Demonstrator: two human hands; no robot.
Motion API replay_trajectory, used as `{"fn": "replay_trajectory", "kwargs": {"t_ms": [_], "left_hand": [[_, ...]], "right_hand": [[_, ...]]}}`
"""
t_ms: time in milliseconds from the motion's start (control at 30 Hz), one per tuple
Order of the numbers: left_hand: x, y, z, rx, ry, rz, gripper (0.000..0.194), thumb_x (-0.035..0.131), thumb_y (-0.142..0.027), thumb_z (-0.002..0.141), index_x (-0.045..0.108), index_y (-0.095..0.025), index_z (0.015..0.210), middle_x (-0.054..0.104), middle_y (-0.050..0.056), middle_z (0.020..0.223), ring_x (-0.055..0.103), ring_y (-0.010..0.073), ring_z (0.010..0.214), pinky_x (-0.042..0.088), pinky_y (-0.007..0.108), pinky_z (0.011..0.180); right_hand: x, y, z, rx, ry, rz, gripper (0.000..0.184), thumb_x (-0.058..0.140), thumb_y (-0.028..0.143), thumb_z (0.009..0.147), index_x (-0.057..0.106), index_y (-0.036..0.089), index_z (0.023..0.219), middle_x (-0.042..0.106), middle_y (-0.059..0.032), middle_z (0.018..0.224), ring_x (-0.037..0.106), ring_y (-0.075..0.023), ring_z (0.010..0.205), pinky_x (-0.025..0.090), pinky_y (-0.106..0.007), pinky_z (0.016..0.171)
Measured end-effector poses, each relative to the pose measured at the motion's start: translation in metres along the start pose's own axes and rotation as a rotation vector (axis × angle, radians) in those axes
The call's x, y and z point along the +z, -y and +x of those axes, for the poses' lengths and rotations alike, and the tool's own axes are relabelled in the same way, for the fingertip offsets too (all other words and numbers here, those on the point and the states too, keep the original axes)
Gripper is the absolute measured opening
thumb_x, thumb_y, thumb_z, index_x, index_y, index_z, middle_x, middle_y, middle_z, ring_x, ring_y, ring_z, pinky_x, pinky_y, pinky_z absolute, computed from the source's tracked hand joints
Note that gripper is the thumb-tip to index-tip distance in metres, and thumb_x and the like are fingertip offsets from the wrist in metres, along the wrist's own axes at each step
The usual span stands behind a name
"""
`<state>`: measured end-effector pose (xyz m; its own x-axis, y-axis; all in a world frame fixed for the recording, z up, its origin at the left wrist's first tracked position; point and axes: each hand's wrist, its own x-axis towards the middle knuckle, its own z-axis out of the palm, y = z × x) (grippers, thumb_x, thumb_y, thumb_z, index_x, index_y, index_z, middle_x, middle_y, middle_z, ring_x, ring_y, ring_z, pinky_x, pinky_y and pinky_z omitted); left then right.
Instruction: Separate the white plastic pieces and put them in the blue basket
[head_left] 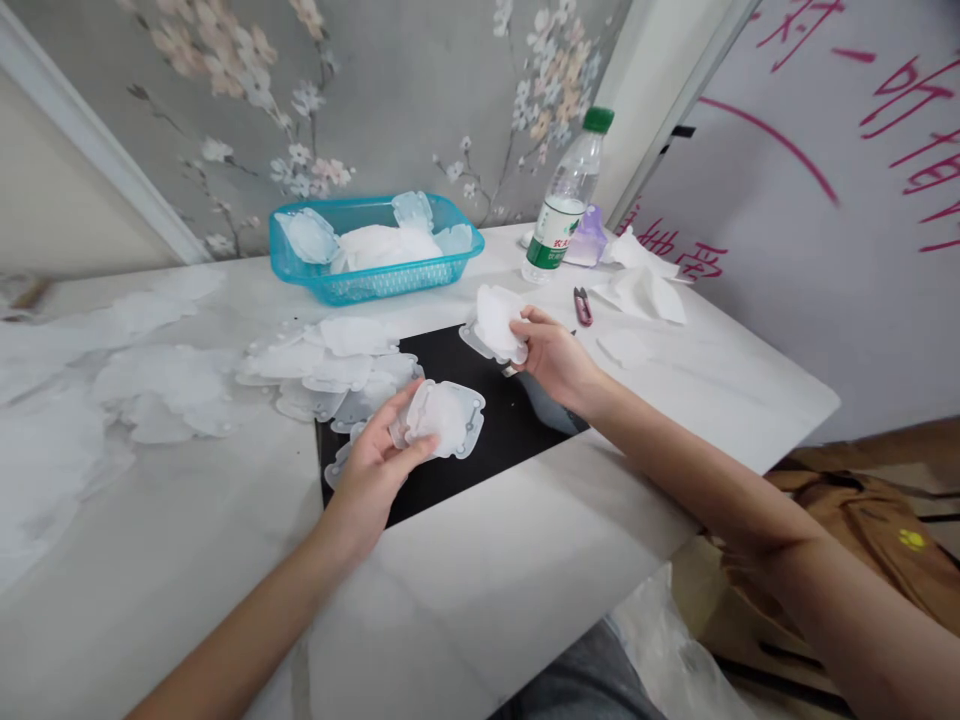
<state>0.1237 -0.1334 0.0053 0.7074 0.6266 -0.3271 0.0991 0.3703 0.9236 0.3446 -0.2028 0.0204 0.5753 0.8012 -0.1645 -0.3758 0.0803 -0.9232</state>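
Note:
My left hand (382,450) grips a translucent plastic sheet piece (448,418) with scalloped edges, small holes and a whiter round middle. My right hand (553,352) pinches a similar white translucent piece (491,325) by its right side. Both are held above a black mat (480,440) on the table. Beside my left hand, a loose heap of like pieces (330,365) overlaps the mat's left edge. Beneath my right wrist lies a dark greyish thing (551,403), partly covered, whose kind I cannot make out.
A blue plastic basket (375,290) holding more pieces stands at the back. A green-capped water bottle (562,205), small thread snips (583,307) and crumpled white paper (641,285) lie to the right. More translucent pieces (165,390) spread leftward. A brown bag (870,530) sits below the table's right edge.

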Motion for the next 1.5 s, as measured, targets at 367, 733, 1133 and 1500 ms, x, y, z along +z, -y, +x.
{"fn": "replay_trajectory", "kwargs": {"t_ms": [367,733,1133,1500], "left_hand": [[0.0,0.002,0.001,0.009,0.024,-0.099,0.057,0.072,-0.025,0.07,0.056,-0.024,0.125,0.063,0.004,0.122,0.053,0.0216,0.118,0.043,0.025,0.096],[0.004,-0.001,-0.002,0.067,0.008,-0.138,0.092,0.072,-0.02,0.07,0.02,-0.036,0.145,0.059,0.001,0.128,0.053,0.0183,0.119,0.042,0.029,0.1],[0.0,-0.001,0.002,0.03,0.075,-0.217,0.046,0.058,-0.014,0.076,0.057,-0.023,0.121,0.061,0.003,0.123,0.053,0.0194,0.117,0.046,0.022,0.088],[-0.001,-0.002,0.003,0.013,0.078,-0.337,0.038,0.054,-0.02,0.082,0.06,-0.021,0.12,0.064,0.005,0.115,0.057,0.021,0.109,0.05,0.026,0.083]], "right_hand": [[0.049,0.041,0.012,-0.119,0.34,-0.307,0.01,0.054,0.023,0.071,0.046,0.02,0.067,0.042,0.0039,0.059,0.041,-0.0083,0.049,0.032,-0.021,0.043],[0.01,0.026,-0.021,-0.041,0.716,-0.923,0.014,0.059,0.028,0.077,0.055,0.017,0.085,0.058,0.0002,0.078,0.052,-0.0105,0.063,0.042,-0.022,0.053],[-0.01,0.033,-0.018,0.073,0.743,-0.896,0.021,0.057,0.033,0.083,0.056,0.014,0.092,0.053,0.0006,0.073,0.049,-0.0082,0.061,0.038,-0.018,0.048],[-0.023,0.055,-0.025,0.097,0.565,-0.621,0.016,0.061,0.03,0.079,0.055,0.016,0.083,0.056,0.0003,0.068,0.053,-0.0098,0.056,0.04,-0.019,0.047]]}}
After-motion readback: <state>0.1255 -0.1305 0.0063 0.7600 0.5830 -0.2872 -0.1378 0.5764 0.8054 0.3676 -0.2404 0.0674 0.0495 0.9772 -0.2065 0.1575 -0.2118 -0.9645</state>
